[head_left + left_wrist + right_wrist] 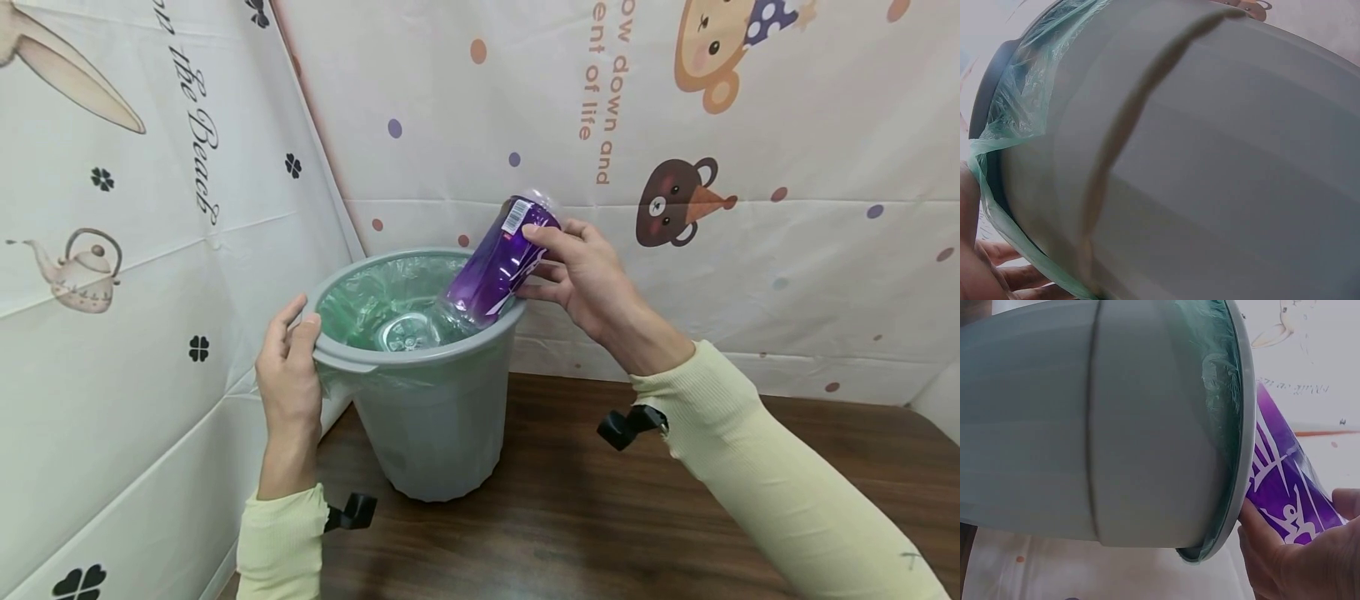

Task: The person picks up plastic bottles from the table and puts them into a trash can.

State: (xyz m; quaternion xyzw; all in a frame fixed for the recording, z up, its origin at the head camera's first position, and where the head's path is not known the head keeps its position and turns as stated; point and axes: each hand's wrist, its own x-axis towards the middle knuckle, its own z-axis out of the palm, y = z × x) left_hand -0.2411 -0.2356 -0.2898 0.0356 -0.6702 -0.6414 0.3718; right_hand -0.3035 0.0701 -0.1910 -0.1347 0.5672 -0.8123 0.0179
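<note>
My right hand holds a plastic bottle with a purple wrap label, thumb on the near side and fingers behind. The bottle leans at a slant, its lower end inside the mouth of a grey trash bin. In the right wrist view the label shows white figures, and my fingers are right at the bin's rim. On the opposite side, my left hand grips the rim near a handle tab. A green plastic liner covers the bin's inside; a clear, round plastic piece shows within it.
The bin stands on a dark wooden table. Close behind it hangs a white printed cloth. Another printed cloth borders the left side, near my left hand. Small black wrist mounts sit at both sleeves.
</note>
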